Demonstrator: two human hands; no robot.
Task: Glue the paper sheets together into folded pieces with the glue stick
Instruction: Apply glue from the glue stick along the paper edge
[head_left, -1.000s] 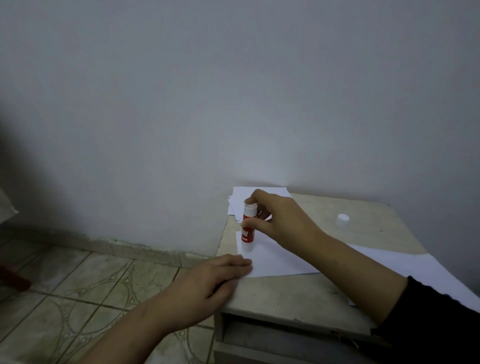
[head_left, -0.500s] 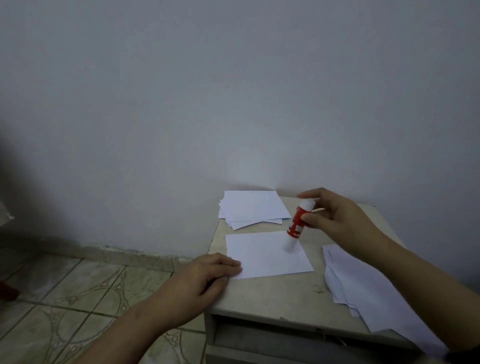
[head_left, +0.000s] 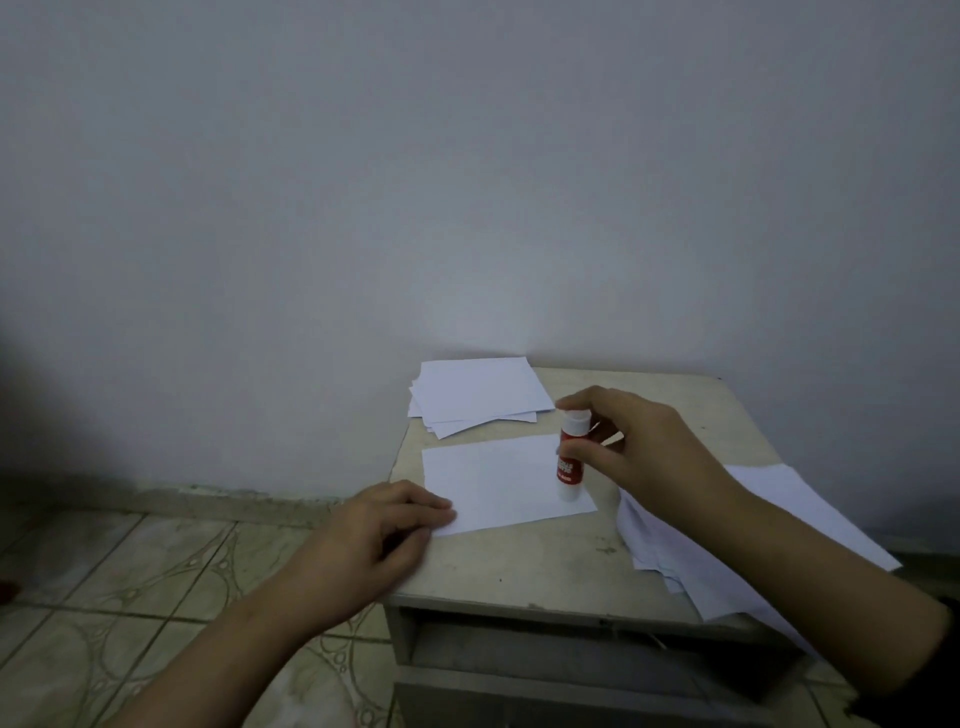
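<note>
Glue: the red and white glue stick (head_left: 570, 457) stands nearly straight up, its tip on the right end of the flat white paper sheet (head_left: 498, 480). Half a second ago it was tilted and lifted.
Right hand (head_left: 636, 447): fingers pinched around the glue stick.
Left hand (head_left: 387, 525): fingers pressed together, flat on the sheet's near left corner, same as before.
Counter (head_left: 524, 566): pale and worn, with a stack of folded white pieces (head_left: 478, 392) at the back and loose white sheets (head_left: 727, 535) on the right.
Meaning: more glue is probably going down, so folding likely comes next.
</note>
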